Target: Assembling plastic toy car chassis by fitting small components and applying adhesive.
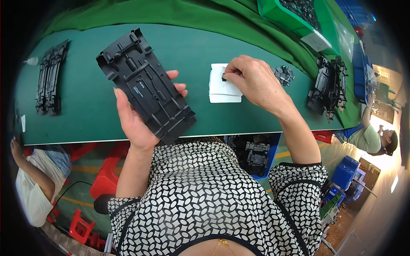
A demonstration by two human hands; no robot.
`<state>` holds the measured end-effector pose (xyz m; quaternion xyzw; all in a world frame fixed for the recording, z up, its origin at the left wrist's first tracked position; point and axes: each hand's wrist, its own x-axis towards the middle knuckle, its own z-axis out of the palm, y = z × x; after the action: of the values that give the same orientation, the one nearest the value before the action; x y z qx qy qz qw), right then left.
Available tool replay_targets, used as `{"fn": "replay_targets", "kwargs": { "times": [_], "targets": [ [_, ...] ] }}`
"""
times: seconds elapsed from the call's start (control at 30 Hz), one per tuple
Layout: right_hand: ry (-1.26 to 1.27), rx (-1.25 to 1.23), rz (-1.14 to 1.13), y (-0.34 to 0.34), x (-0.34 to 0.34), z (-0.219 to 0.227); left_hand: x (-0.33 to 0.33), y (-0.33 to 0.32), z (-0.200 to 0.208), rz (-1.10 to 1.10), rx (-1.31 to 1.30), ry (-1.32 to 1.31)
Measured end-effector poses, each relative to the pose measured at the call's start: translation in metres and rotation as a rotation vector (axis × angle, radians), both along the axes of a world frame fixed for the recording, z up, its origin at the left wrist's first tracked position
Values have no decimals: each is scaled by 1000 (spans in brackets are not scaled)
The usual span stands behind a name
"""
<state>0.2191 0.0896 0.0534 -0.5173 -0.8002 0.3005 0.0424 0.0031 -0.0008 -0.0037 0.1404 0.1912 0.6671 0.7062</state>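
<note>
My left hand (141, 123) grips a black plastic toy-car chassis (147, 87) from below, tilted above the table's near edge. Its moulded underside, with shafts and wheel-arch cut-outs, faces me. My right hand (256, 81) is closed in a pinch over a white folded pad (223, 90). Between thumb and forefinger sits a small black plastic piece (224, 77), mostly hidden by the fingers. Just beyond the right wrist, a small pile of black plastic pieces (283, 75) lies on the table.
More chassis parts lie on the green table (85, 123): one group (52, 79) at left, another (329, 85) at right. A green bin (316, 21) of small black parts stands far right. A blue crate (271, 158) sits under the near edge. Other people are at both sides.
</note>
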Motion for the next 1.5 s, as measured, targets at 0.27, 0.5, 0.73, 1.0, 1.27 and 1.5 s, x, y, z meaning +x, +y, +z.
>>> {"fn": "replay_targets", "kwargs": {
  "times": [0.27, 0.5, 0.73, 1.0, 1.27, 1.5],
  "targets": [
    [10, 27, 27, -5, 5, -2, -1, 0, -1, -2, 5, 22],
    [108, 67, 24, -5, 7, 0, -3, -1, -3, -17, 17, 1],
    [149, 438, 323, -6, 12, -18, -4, -1, -5, -27, 12, 24],
    [119, 474, 454, -7, 15, -17, -5, -1, -4, -46, 20, -29],
    [15, 382, 471, -7, 13, -8, -6, -2, -5, -56, 38, -45],
    [-6, 343, 491, -6, 14, -4, -3, -1, 0, -30, -51, 11]
  ]
}}
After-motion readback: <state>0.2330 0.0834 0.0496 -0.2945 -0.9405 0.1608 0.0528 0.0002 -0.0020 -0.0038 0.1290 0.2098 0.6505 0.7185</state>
